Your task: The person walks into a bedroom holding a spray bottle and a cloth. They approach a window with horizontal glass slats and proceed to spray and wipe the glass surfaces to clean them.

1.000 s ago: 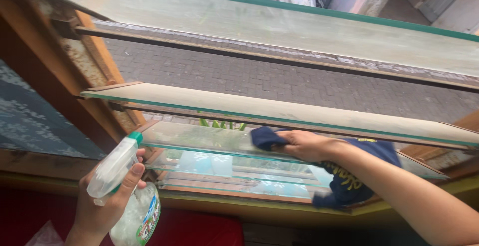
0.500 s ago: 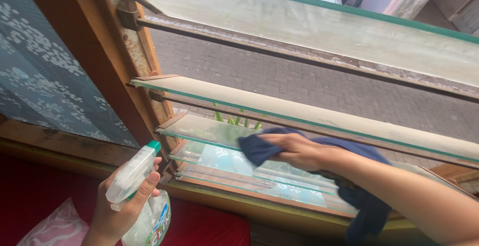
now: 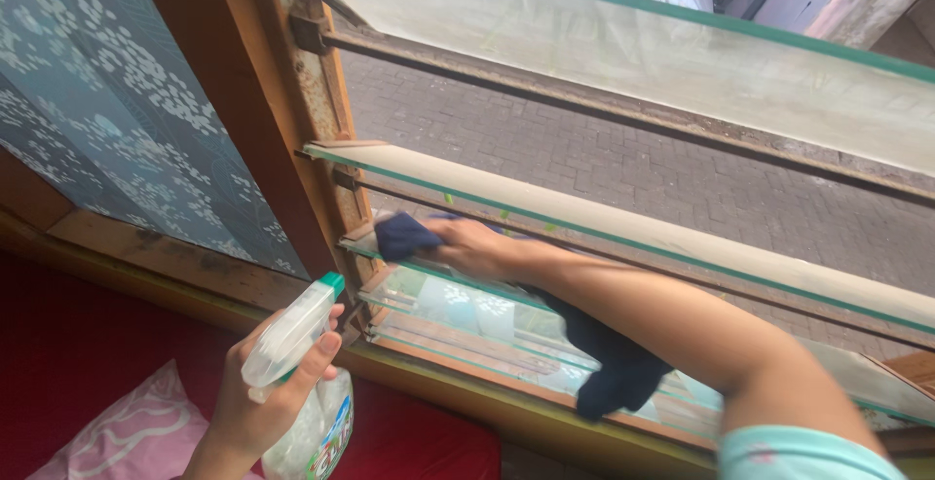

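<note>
Home, louvred glass window point(image 3: 623, 237), patterned cushion point(image 3: 117, 431), paved yard point(image 3: 623, 164)

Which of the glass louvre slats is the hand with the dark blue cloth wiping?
The third glass slat from the top, directly under the long dusty slat; the right hand presses the dark blue cloth onto its left end.

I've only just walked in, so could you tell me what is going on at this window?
A person's right hand presses a dark blue cloth onto a glass louvre slat, near the rusty wooden frame. Their left hand holds a spray bottle with a green-tipped nozzle, below the window, above a red cushion.
</note>
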